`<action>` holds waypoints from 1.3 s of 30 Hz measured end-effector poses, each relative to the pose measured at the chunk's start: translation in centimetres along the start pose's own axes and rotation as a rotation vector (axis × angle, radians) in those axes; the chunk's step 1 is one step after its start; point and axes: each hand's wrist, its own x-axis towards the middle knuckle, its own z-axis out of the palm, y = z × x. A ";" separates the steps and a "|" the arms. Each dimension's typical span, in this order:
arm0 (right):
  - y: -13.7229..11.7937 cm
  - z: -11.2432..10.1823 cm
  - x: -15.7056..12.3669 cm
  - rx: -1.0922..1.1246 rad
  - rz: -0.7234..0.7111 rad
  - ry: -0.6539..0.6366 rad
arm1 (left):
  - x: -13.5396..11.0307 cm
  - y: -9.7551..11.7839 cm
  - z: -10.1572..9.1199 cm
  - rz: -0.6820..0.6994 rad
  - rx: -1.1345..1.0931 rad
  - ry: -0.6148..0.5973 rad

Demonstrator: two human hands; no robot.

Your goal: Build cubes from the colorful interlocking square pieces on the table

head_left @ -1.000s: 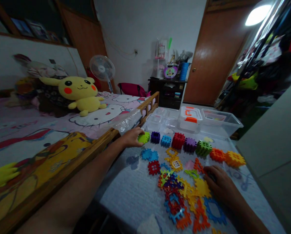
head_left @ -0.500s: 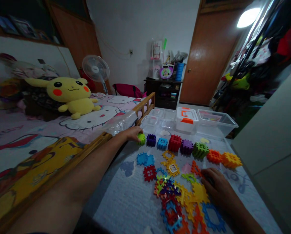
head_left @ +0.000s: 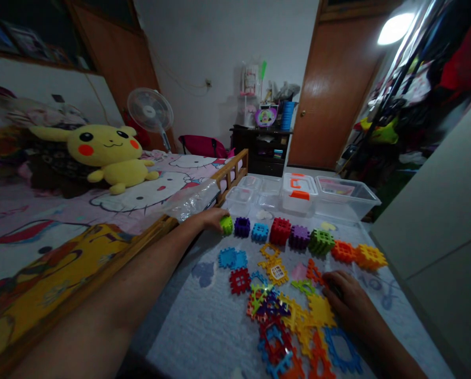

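At the left end of a row of interlocking plastic cubes, my left hand (head_left: 214, 219) is closed on a lime-green cube (head_left: 227, 225) that stands on the bed cover. A dark purple cube (head_left: 242, 227) is just right of it, followed by a light blue cube (head_left: 260, 232) and a red cube (head_left: 280, 231). My right hand (head_left: 341, 292) rests low with curled fingers beside an orange triangular piece (head_left: 314, 271) and a yellow flat piece (head_left: 321, 310). Whatever lies under its fingers is hidden. Loose flat notched pieces, including a red square (head_left: 240, 281), are spread between my hands.
Rightward, the row continues with purple (head_left: 299, 237), green (head_left: 321, 242), orange (head_left: 343, 251) and yellow (head_left: 371, 257) blocks. Behind stand a lidded clear box (head_left: 299, 202) and an open clear bin (head_left: 346, 202). A wooden rail (head_left: 156, 231) borders the left side.
The whole view has shifted slightly, so everything sits a little further left. Both hands keep nearly the same places beside the pieces, and the blocks look unmoved.
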 end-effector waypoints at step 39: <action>-0.7 0.0 0.3 0.023 0.025 0.039 | -9.0 8.8 10.7 -0.152 -0.567 0.733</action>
